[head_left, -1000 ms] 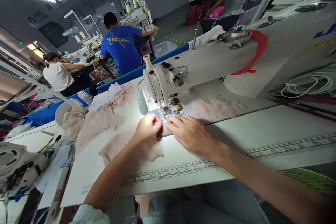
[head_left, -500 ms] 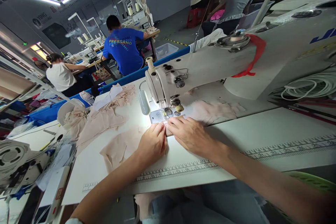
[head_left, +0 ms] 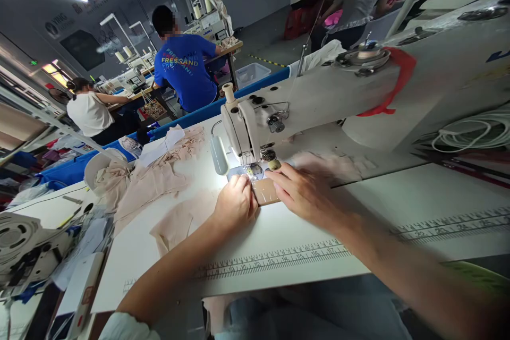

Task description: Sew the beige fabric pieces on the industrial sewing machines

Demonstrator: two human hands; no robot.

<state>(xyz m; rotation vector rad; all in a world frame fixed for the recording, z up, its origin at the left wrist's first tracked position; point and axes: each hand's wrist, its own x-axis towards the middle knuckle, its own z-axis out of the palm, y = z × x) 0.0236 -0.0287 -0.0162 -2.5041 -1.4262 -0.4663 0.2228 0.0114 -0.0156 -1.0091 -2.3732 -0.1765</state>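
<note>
A white sewing machine [head_left: 319,101] stands over the white table, its lit needle area in front of my hands. My left hand [head_left: 236,199] is closed, pinching beige fabric [head_left: 254,206] just in front of the presser foot. My right hand [head_left: 300,188] is at the right of the needle area, thumb and fingers drawn together beside a small yellowish knob [head_left: 274,164]. Whatever its fingertips hold is too small to tell. A brown plate [head_left: 266,192] shows on the table between my hands.
Beige fabric pieces [head_left: 159,183] lie to the left. A printed ruler [head_left: 271,260] runs along the front edge. Coiled white tubing [head_left: 466,133] lies at the right. Another machine [head_left: 24,249] stands at the lower left. A person in blue [head_left: 185,69] sits beyond.
My right hand has moved away from my left, to the right and slightly up, uncovering the brown plate. My left hand has stayed by the needle area. The camera view has shifted slightly.
</note>
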